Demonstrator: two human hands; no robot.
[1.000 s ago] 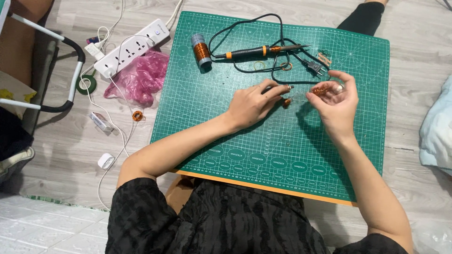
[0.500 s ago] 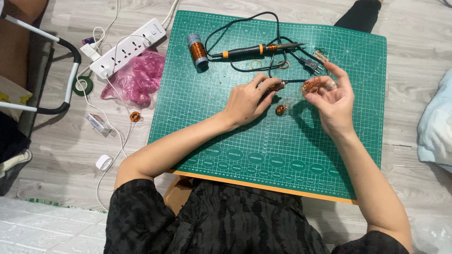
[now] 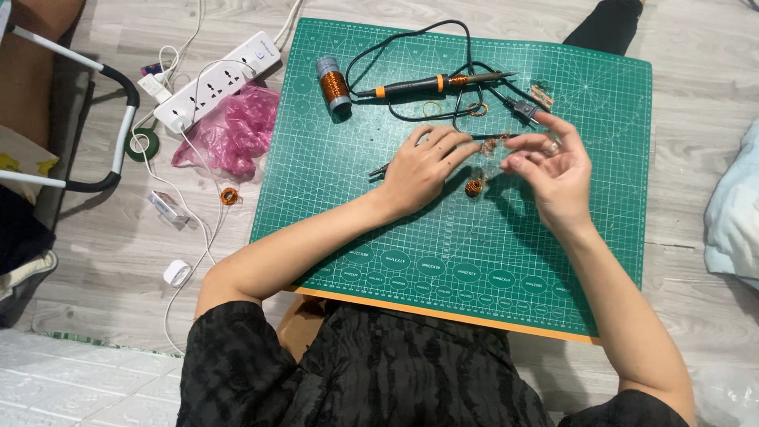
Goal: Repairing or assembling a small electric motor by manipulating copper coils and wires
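While the left hand [image 3: 419, 170] lies low on the green cutting mat [image 3: 553, 261], fingers loosely curled over a thin dark tool [image 3: 378, 171] whose end shows to its left, the right hand [image 3: 553, 170] has lifted clear of the mat since a second ago and turned palm-up; its fingers are now half spread, thumb and forefinger closing on a wisp of copper wire [image 3: 496, 144], where earlier both hands were pressed close together over the work; whether the left fingertips also pinch that wire I cannot tell. The small copper coil [image 3: 474, 187], hidden between the hands a second ago, now lies free on the mat between them, so the strand appears to have been drawn out from it and the winding looks to be in progress rather than finished.

Toward the far edge of the mat lie a soldering iron [image 3: 435, 83] with its black cable, and a spool of copper wire [image 3: 334, 85] standing upright near the mat's far left corner. Left of the mat, on the pale wood-look floor [image 3: 118, 237], are a white power strip [image 3: 217, 79], a crumpled pink bag [image 3: 229, 130] and another small coil [image 3: 229, 195].
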